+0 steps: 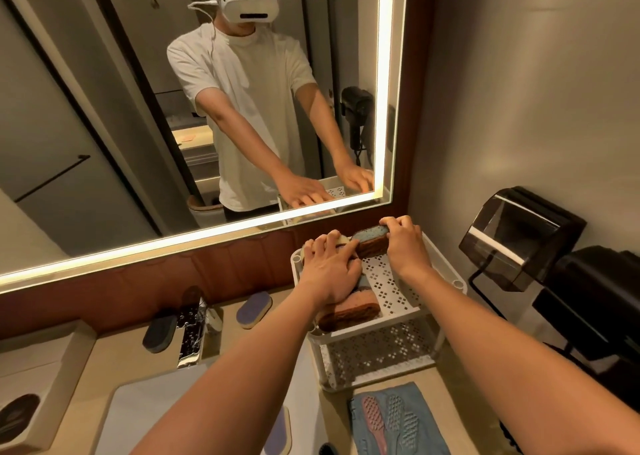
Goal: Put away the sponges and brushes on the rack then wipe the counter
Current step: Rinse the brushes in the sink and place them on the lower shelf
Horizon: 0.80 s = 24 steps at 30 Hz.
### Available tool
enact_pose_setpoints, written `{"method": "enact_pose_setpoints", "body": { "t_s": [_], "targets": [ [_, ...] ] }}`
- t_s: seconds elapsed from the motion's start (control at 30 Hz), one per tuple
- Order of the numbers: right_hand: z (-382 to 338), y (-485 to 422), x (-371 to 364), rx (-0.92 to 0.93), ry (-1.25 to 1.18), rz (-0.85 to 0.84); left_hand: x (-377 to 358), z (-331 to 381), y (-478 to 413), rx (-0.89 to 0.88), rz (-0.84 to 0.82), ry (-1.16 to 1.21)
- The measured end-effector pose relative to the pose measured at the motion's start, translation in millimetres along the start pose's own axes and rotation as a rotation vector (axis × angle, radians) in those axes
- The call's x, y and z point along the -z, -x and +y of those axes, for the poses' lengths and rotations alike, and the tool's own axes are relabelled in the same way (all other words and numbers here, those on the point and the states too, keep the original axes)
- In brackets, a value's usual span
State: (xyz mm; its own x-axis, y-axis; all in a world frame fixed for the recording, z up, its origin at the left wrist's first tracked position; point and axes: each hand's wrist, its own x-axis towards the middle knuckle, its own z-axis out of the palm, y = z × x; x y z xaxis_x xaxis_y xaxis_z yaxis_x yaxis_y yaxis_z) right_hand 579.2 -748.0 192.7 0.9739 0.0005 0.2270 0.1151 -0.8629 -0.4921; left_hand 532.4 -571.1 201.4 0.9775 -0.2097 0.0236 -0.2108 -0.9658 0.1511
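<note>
Head view, the only one supplied.

1. Rack (391, 281): white, perforated, two shelves, standing on the counter (450, 371) against the right wall, below the mirror's corner. Both your hands are over its top shelf.

2. Right hand (405, 247): clamped on the right end of the blue-topped sponge (370, 238), fingers curled over the top. The sponge lies at the back rim of the top shelf. Its long axis runs left to right along that rim, so the free end points at your left hand.

3. Left hand (329, 271): fingers spread and laid over the cream-topped sponge (337, 239) at the back left corner. It appears to press rather than grip. The forefinger reaches almost to the blue-topped sponge's free end.

4. Appearance: the blue-topped sponge has a speckled pale-blue face over a brown, coarse-looking body. Judged soft and light, and likely to give under a pinch.

5. A brown sponge (349, 311) lies at the shelf's front left, just below your left wrist.

6. Outstanding, by my judgement: a purple-topped sponge (254, 305) and a dark sponge (160, 330) beside the tap, and brushes (375, 420) on a blue cloth (415, 395) in front of the rack. Your left hand is the nearer one to the sponges. Wiping appears not yet begun.
</note>
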Motion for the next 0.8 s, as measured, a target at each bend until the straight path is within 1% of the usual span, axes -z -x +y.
{"method": "enact_pose_setpoints", "body": {
  "t_s": [0.17, 0.27, 0.43, 0.6, 0.8],
  "targets": [
    [-3.6, 3.5, -5.4, -0.096, -0.133, -0.001, 4.3, 3.4, -1.0, 0.011, -0.045, -0.046],
    [-3.6, 10.2, -4.9, -0.097, -0.134, -0.047, 6.0, 4.9, -0.8, 0.008, -0.059, -0.054],
    [-7.9, 24.6, 4.5, -0.016, -0.017, -0.068, 9.4, 1.9, 3.2, -0.012, -0.032, -0.003],
    [-28.7, 37.9, 16.9, 0.065, -0.005, -0.06, 13.6, -8.9, 16.5, -0.029, -0.041, 0.037],
    [-69.5, 57.3, 16.0, 0.166, -0.006, -0.075, 20.4, -38.8, 45.5, 0.006, 0.012, 0.062]
  ]
}}
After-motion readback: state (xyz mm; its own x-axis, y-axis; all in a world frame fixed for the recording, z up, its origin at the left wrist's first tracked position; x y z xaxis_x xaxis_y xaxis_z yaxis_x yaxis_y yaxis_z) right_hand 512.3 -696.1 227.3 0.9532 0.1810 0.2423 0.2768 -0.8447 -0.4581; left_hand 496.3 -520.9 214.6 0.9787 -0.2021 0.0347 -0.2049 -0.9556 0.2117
